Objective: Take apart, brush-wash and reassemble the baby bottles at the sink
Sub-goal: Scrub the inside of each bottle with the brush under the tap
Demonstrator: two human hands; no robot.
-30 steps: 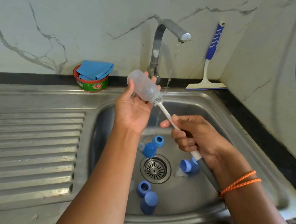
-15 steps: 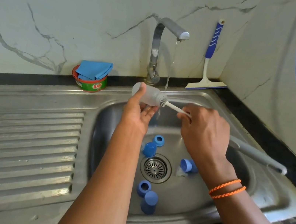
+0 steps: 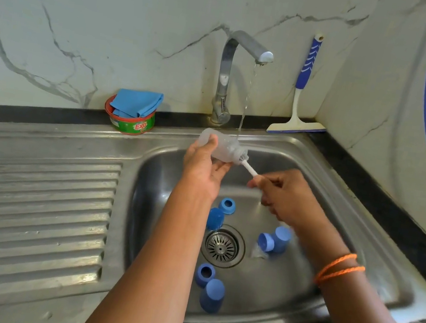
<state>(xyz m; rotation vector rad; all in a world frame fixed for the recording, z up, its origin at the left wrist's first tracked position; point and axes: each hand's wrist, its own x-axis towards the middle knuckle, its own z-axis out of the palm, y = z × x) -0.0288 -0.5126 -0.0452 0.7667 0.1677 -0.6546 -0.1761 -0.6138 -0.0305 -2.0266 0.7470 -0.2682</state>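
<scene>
Sink [image 3: 365, 213] layout unchanged over the last second: blue caps and collars sit in the same spots around the drain [image 3: 223, 246], tap [image 3: 248, 47] running as before. So disassembly looks done for these; none of the parts are reassembled yet.

What moved is me. Bottle [image 3: 221, 146] came down from chest height to just under the stream, lying nearly on its side, mouth to the right. Water lands on its shoulder near the neck.

My left hand [image 3: 205, 165] is wrapped round the bottle body, thumb on top, fingers underneath. Firm hold, not loose.

My right hand [image 3: 287, 195] is closed on the brush [image 3: 249, 168] handle and has choked up close to the head. A second ago I held it further back. Only a short white stub shows between fist and bottle mouth.

Bristles are at the mouth, partly inside. Can't tell how deep.

Read: mid-scrub on bottle interior, in-out strokes plus rinse. Caps and collars look untouched by the brush, my guess.
</scene>
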